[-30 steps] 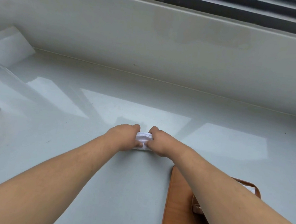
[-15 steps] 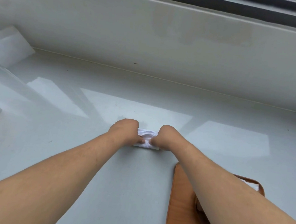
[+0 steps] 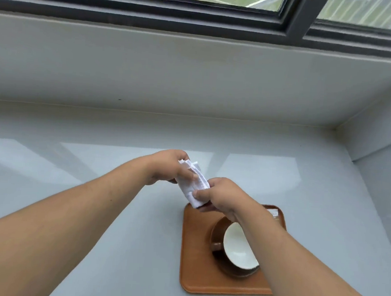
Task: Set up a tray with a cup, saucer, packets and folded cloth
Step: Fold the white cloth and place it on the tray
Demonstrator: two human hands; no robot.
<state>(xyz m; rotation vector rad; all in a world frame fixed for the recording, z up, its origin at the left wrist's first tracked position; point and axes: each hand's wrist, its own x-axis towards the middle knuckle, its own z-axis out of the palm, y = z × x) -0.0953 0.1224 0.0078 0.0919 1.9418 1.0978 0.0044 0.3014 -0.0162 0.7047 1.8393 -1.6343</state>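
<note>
Overhead, window frame (image 3: 199, 14) borders glossy grey sill (image 3: 89, 267).

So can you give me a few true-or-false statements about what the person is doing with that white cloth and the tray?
1. Both hands hold the white folded cloth. True: the left hand grips its upper end, the right hand its lower end.
2. The cloth lies flat on the tray. False: it is held up in the hands, near the tray's far left corner.
3. The cup sits on a brown saucer on the tray. True.
4. The cup is full of coffee. False: its white inside shows, empty.
5. The tray is blue. False: it is orange-brown.
</note>
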